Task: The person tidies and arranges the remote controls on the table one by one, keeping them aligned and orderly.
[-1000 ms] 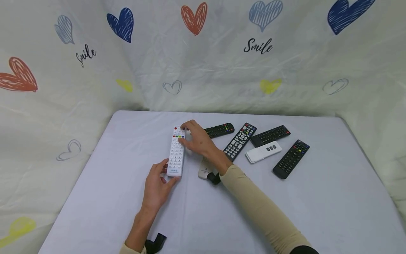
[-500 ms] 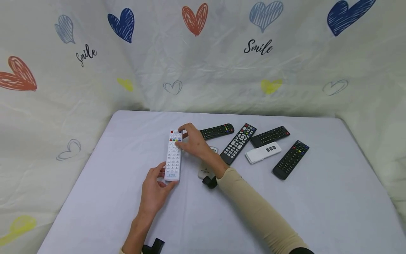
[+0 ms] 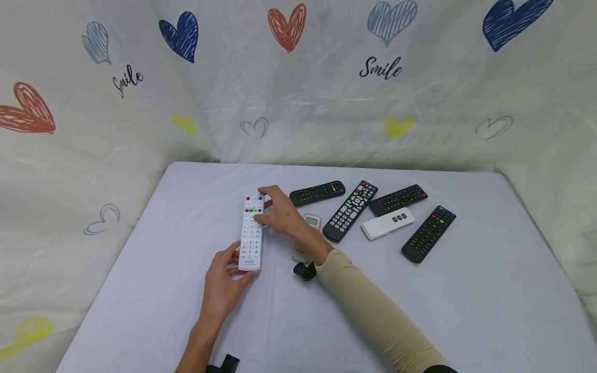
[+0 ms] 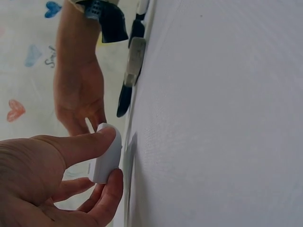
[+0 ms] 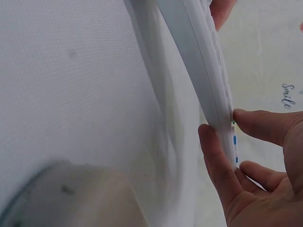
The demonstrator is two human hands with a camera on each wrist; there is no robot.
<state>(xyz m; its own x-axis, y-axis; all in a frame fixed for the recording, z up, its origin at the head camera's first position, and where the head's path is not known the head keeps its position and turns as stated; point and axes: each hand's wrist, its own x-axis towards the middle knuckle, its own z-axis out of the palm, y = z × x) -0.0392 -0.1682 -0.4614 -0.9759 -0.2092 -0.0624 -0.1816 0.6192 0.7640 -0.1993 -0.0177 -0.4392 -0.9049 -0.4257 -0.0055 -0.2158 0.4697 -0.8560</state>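
Both hands hold a long white remote control with white keys and a row of coloured buttons, its keys facing up. My left hand grips the near end, thumb at the end corner and fingers along the left side. At the far end my right hand pinches it, thumb over the keys and fingers beneath. In the right wrist view the remote control hangs a little above the cloth, fingers curled under its back. The left wrist view shows its near end between thumb and fingers.
Right of the hands lie a black remote, a partly covered grey-white remote with a small screen under the right forearm, a larger black remote, a white remote touching another black one, and a black remote farthest right.
Both hands have moved the white remote control slightly left and toward the near edge. The grips look unchanged. More of the leftmost black remote and the grey-white one now shows.
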